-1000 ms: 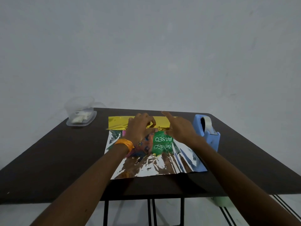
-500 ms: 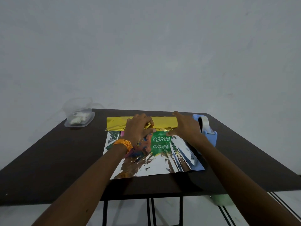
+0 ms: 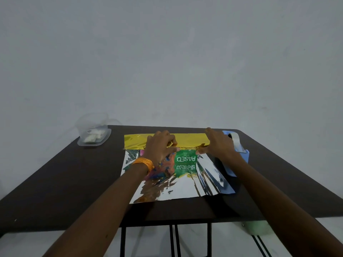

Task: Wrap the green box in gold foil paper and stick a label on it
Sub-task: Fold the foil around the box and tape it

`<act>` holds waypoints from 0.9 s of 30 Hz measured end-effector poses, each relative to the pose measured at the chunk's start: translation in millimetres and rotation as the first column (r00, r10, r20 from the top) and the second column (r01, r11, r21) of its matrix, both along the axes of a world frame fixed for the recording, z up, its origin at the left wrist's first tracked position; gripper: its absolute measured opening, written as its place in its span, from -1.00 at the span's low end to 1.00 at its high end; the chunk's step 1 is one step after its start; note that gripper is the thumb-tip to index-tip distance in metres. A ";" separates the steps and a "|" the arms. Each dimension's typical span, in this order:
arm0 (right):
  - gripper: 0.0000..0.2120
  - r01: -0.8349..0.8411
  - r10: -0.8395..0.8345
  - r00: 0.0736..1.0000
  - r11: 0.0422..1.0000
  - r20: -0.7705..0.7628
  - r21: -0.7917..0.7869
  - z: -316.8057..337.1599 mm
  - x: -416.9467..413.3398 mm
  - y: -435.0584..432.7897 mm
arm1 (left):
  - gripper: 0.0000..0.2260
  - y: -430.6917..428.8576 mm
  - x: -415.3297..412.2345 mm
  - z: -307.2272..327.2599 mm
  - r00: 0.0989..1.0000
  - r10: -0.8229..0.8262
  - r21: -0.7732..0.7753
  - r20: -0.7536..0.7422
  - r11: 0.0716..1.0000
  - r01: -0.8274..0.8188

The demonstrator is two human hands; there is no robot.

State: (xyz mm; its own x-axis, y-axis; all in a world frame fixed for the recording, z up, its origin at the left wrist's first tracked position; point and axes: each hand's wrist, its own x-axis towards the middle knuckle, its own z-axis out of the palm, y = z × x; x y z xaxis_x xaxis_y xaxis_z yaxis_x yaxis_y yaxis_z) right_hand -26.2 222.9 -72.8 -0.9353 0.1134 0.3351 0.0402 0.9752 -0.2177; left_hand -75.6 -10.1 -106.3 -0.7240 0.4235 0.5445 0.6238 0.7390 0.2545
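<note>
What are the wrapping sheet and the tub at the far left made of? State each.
Wrapping sheet: thin metallic foil, silver inside, gold on the folded far edge; mirror reflections, sharp creases. Tub: clear, likely plastic; its contents show through.

Dim, flat light — bright glare on foil sheet (image 3: 178, 184); soft focus, wide-angle bending at edges.

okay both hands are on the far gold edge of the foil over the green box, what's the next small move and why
Probably draw the gold flap further toward you over the green box: its top is still bare, and the left hand and right hand already grip that fold.
</note>
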 end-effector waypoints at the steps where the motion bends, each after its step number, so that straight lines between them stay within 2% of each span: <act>1: -0.14 -0.003 0.003 1.000 1.000 0.001 0.005 0.6 1.9 0.5 | -0.77 -0.4 -0.1 -0.2 1.000 0.001 -0.004 0.000 1.000 -0.001; 5: -0.31 -0.036 0.036 0.999 0.999 -0.041 0.001 7.2 19.3 3.7 | -0.79 -0.3 1.4 3.9 1.000 0.004 -0.053 -0.015 0.999 -0.004; 7: -0.38 -0.013 0.009 0.995 0.999 -0.098 -0.040 9.8 36.0 13.4 | -0.79 5.9 8.1 11.4 0.999 0.045 -0.138 -0.026 0.989 -0.048; 9: -0.55 0.012 -0.031 0.980 0.995 -0.195 -0.100 6.6 47.2 29.1 | -0.79 13.2 15.8 17.1 0.987 0.123 -0.275 -0.107 0.950 -0.148; 11: -0.76 0.084 -0.128 0.957 0.981 -0.259 -0.173 5.5 57.5 47.7 | -0.74 23.0 24.7 17.3 0.957 0.173 -0.364 -0.234 0.897 -0.252; 12: -0.82 0.143 -0.202 0.944 0.963 -0.262 -0.227 5.6 62.5 57.0 | -0.69 29.1 30.6 16.1 0.942 0.178 -0.361 -0.285 0.890 -0.278; 14: -0.74 0.217 -0.307 0.926 0.908 -0.219 -0.358 4.9 70.6 73.6 | -0.63 45.2 42.0 14.1 0.938 0.155 -0.287 -0.310 0.925 -0.248; 16: -0.63 0.225 -0.332 0.932 0.841 -0.142 -0.491 1.4 77.3 87.9 | -0.64 69.8 53.4 14.6 0.975 0.073 -0.164 -0.208 0.980 -0.109; 17: -0.65 0.214 -0.319 0.943 0.794 -0.091 -0.569 0.0 78.6 90.7 | -0.66 82.5 58.6 14.9 0.992 0.016 -0.085 -0.126 0.996 -0.026; 20: -0.73 0.174 -0.218 0.974 0.520 0.067 -0.836 -2.7 80.8 92.2 | -0.77 123.7 71.2 14.0 0.989 -0.135 0.098 0.052 0.987 0.130; 22: -0.74 0.164 -0.152 0.982 0.390 0.113 -0.906 -2.9 78.3 89.2 | -0.74 146.2 75.7 12.4 0.974 -0.171 0.127 0.150 0.980 0.153; 25: -0.83 0.159 -0.135 0.984 0.365 0.117 -0.917 -3.0 70.8 85.9 | -0.64 168.3 79.0 10.7 0.951 -0.197 0.125 0.237 0.977 0.171; 27: -0.88 0.169 -0.153 0.981 0.355 0.121 -0.919 -1.8 66.7 86.0 | -0.68 176.4 77.9 7.5 0.946 -0.190 0.113 0.263 0.980 0.165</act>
State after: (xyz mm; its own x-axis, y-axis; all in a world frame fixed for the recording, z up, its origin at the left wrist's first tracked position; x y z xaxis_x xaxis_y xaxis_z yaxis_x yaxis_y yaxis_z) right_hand 40.5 309.0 -74.6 -0.8655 0.4923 -0.0923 0.1831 0.1394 -0.9732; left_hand 2.3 166.3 -98.8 -0.7667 0.5178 0.3795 0.6413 0.5896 0.4911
